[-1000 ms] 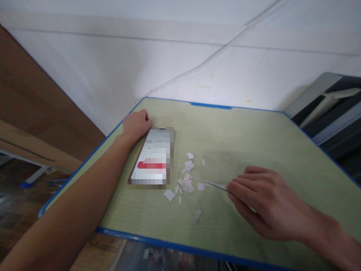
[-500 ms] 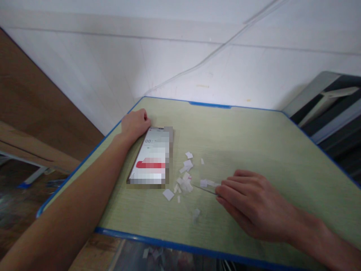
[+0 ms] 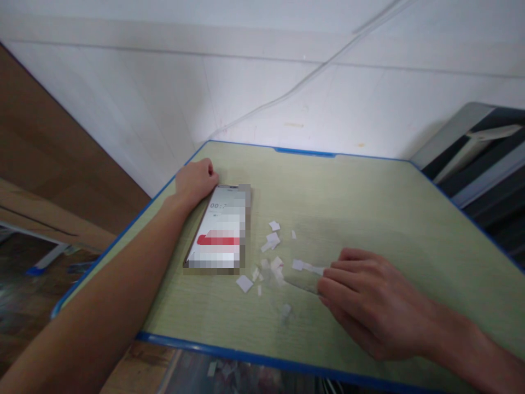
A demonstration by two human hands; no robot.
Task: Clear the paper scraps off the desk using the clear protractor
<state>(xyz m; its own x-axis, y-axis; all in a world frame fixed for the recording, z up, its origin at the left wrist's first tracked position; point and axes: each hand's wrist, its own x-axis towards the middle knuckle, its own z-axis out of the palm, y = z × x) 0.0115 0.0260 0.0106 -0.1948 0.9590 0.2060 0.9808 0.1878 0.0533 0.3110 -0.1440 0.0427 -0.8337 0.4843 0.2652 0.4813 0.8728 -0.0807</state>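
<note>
My left hand point(image 3: 197, 178) rests in a loose fist on the table's far left side, next to the top of a phone point(image 3: 217, 227). Part of the phone's screen is blurred out; a timer and a red bar show on it. Over the table's middle right, my right hand point(image 3: 369, 301) pinches slim metal tweezers point(image 3: 302, 287), their tips pointing left. Those tips are at the edge of a small heap of white paper scraps point(image 3: 275, 268). More scraps lie around, among them a square piece point(image 3: 245, 283) and a strip point(image 3: 309, 267) reaching towards my right fingers.
The pale green table point(image 3: 328, 191) has a blue rim and meets a white wall point(image 3: 254, 82) at the back. A cable point(image 3: 303, 85) runs along that wall. Below the front edge, a clear container point(image 3: 229, 372) holds bits of paper. Dark folded furniture point(image 3: 484, 148) leans at the right.
My right hand and the tweezers have shifted slightly towards me, and the paper heap by the tips has changed shape a little. My left hand and the phone stay in place.
</note>
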